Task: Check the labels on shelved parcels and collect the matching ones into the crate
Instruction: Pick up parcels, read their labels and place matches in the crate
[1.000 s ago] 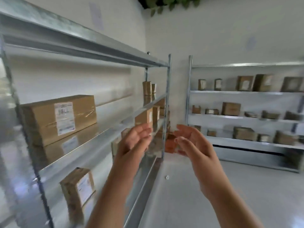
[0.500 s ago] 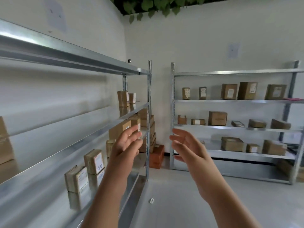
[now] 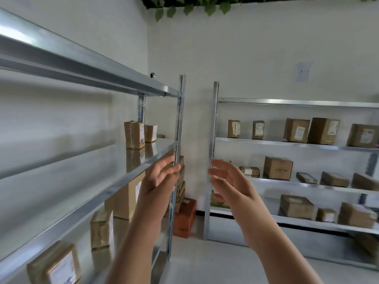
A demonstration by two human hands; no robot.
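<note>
Both my hands are raised in front of me, palms facing each other, fingers straight and holding nothing. My left hand (image 3: 159, 178) hovers beside the upright post of the left metal rack (image 3: 178, 140). My right hand (image 3: 229, 182) is a hand's width to its right. Brown labelled parcels stand on the left rack: a tall one (image 3: 134, 134) on the upper shelf, a larger one (image 3: 126, 198) one shelf down. The far rack (image 3: 214, 140) carries several more parcels, such as a box (image 3: 277, 168) on its middle shelf. No crate is clearly visible.
An orange-red box (image 3: 184, 219) sits on the floor in the corner between the two racks. The pale floor stretches ahead and to the right. A paper sheet (image 3: 303, 71) hangs on the far wall, with green leaves above.
The view has moved forward along the left rack toward the corner, so the nearest parcels have slid out of view. Both hands stay raised, empty and the same distance apart.
</note>
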